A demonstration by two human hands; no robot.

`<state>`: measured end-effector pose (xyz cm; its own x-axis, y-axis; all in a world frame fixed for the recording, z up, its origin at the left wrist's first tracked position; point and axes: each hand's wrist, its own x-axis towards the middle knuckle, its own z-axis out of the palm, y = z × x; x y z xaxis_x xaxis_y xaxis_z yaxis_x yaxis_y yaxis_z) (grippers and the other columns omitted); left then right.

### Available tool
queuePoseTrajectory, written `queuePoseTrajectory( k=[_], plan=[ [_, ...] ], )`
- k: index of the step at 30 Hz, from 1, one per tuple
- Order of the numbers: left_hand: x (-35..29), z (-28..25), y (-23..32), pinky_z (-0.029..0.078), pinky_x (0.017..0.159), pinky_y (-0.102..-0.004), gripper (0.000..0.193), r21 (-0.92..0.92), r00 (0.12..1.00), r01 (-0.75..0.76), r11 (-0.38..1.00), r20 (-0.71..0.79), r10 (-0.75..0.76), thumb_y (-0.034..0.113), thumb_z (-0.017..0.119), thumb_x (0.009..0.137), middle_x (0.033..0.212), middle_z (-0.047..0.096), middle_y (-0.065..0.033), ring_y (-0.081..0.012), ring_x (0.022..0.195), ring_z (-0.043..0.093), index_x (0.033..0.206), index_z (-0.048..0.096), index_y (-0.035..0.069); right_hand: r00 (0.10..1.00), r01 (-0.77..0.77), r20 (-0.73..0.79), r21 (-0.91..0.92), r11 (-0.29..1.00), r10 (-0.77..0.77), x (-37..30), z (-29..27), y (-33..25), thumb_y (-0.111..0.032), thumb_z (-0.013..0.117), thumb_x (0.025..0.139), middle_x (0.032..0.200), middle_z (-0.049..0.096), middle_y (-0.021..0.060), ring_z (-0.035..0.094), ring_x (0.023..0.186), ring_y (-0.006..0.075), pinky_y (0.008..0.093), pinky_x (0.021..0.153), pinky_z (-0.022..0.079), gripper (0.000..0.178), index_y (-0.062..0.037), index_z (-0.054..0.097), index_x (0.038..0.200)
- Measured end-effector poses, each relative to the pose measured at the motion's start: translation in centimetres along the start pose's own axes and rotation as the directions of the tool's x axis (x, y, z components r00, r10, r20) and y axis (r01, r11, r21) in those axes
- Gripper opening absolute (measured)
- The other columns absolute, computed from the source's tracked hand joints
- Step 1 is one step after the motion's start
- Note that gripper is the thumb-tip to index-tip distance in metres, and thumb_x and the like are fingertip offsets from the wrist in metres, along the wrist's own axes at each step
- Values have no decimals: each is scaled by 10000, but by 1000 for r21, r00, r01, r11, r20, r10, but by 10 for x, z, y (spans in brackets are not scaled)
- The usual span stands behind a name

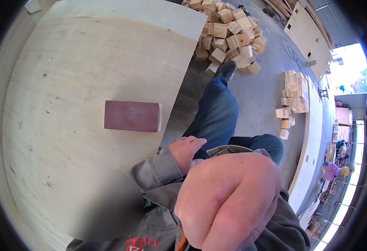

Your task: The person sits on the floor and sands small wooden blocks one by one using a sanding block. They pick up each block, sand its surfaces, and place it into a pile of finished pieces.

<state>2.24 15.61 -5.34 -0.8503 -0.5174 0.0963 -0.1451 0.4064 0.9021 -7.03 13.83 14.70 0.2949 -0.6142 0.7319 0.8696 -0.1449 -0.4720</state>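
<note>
A reddish-brown rectangular block (pixel 131 116), which looks like a sanding block, lies on the pale plywood sheet (pixel 70 75) near its right edge. One end of the block shows a pale strip. My left hand (pixel 185 151), in a grey sleeve, rests by my lap just off the sheet's edge, apart from the block. It looks loosely open, though some of its fingers are hidden. Large and close in front, my right hand (pixel 229 196) is closed with bent fingers pressed together. Whatever lies inside its grip, if anything, is hidden.
A heap of wooden blocks (pixel 233 35) lies on the floor by my shoe (pixel 226 70). More blocks (pixel 294 94) are stacked at right beside a long pale board (pixel 306 154). Sheets with square holes (pixel 309 37) lie farther off. A blurred patch covers the lower left.
</note>
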Motion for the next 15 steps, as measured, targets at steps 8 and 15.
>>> queuePoseTrajectory(
  k=[8, 15],
  plan=[
    [4, 0, 6, 566, 993, -488, 658, 0, 999, 15, 1000, 35, -15, 260, 859, 870, 1244, 698, -197, -413, 1153, 680, 1427, 618, 7, 994, -106, 7, 19, 994, 106, 4, 13, -14, -100, 769, 1026, 977, 692, 174, 641, 704, 213, 316, 576, 496, 243, 134, 733, 1080],
    [-6, -6, 12, 569, 985, -484, 660, -11, 998, 59, 998, 32, -59, 286, 859, 887, 1254, 697, -208, -414, 1156, 682, 1434, 620, 3, 856, -513, 118, 78, 855, 503, -3, 19, -35, -150, 734, 1045, 971, 675, 171, 638, 695, 269, 338, 602, 493, 273, 110, 711, 1123]
  ],
)
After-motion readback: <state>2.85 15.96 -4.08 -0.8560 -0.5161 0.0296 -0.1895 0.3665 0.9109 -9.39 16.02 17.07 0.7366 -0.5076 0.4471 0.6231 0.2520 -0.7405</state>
